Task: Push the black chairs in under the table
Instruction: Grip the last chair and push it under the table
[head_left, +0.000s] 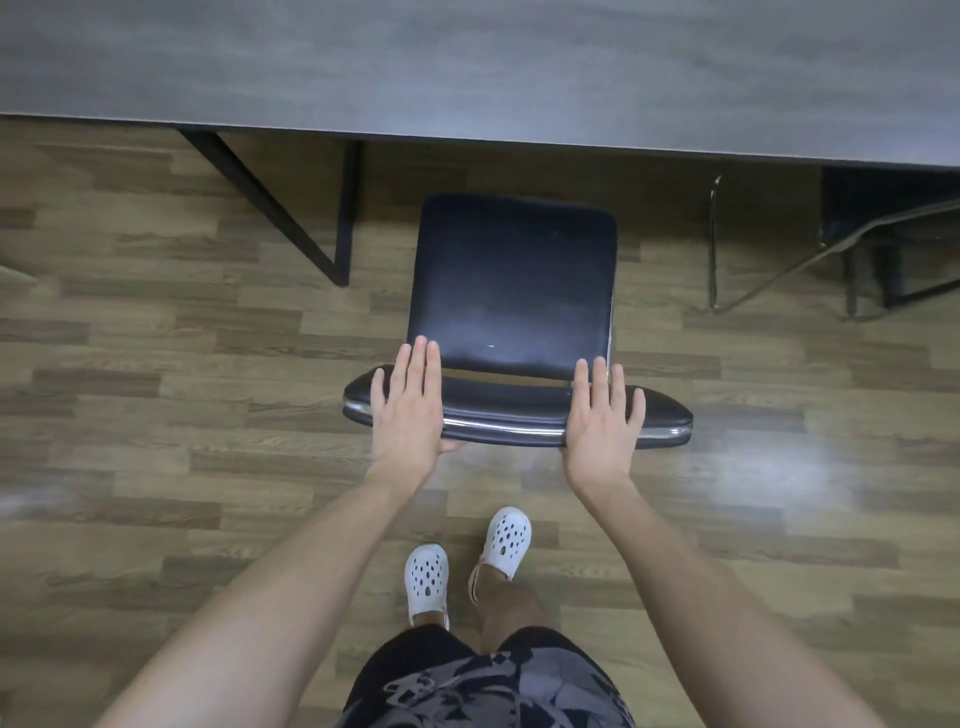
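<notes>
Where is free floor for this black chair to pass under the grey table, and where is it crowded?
Bare floor lies ahead of the black padded chair, up to the grey wooden table edge, bordered left by the black metal table leg and right by a chrome tube frame. Crowded: far right under the table, around that frame.

One black chair (511, 280), one table (467, 62), two clogs (427, 577), left hand (408, 410), right hand (602, 421).
</notes>
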